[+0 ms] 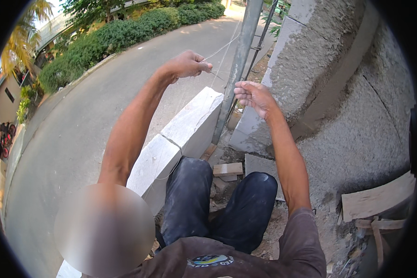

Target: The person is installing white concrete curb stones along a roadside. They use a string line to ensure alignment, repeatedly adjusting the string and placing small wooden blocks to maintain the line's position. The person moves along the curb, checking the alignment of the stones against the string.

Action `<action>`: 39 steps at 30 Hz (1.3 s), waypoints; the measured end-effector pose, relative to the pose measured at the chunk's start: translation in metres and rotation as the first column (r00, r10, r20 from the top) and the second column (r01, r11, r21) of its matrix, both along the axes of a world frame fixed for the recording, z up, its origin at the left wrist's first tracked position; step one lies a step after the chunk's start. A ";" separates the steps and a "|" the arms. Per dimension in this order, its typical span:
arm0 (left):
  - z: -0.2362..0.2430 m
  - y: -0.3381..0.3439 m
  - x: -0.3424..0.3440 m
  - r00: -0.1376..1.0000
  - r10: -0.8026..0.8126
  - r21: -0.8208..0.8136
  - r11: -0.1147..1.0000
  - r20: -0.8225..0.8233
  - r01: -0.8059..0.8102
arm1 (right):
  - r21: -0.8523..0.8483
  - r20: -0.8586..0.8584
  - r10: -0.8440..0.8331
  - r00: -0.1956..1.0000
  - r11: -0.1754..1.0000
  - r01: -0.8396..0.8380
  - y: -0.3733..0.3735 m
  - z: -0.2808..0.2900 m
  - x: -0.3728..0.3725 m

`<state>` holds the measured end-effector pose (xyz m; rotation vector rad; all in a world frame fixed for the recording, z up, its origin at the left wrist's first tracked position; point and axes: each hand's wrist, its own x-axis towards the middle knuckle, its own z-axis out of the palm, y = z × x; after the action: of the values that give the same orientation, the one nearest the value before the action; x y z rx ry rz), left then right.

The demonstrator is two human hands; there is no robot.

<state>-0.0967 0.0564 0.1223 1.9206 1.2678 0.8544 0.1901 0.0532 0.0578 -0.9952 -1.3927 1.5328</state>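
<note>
White string [222, 48] runs at the top centre of the frame, slanting from the left hand [189, 66] toward the steel pole [242, 51]. The left hand's thumb and fingers are closed together on it, with a thin dark sliver, too small to identify, poking out at the fingertips. The right hand [255, 96], right of the pole, has its fingers half curled, the thumb near them; whether it pinches any strand I cannot tell.

The step looks like managing string at the pole, so an even, gentle pull from the left should serve best, with the right hand guiding close to the metal. Slack probably snags easily: a loose loop droops beside the joint between the white blocks [197, 111] at centre, and the dark bar [260, 44] by the pole could catch a strand too.
</note>
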 end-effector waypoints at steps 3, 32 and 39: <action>-0.001 0.002 -0.001 0.999 -0.043 -0.029 0.999 -0.008 0.043 | -0.093 -0.158 0.097 0.983 0.989 -0.112 0.004 -0.014 -0.021; -0.016 0.069 0.015 0.926 0.364 0.411 0.863 -0.105 -0.293 | 0.190 0.150 -0.242 0.959 0.959 0.212 0.022 -0.001 -0.011; -0.002 0.072 0.019 0.944 0.286 0.407 0.891 -0.164 -0.199 | 0.254 -0.029 -0.343 0.939 0.906 0.338 0.043 -0.015 -0.012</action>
<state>-0.0773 0.1280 0.1208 2.2447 1.5956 1.1115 0.1777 0.0967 0.0432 -1.0276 -1.3067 1.0602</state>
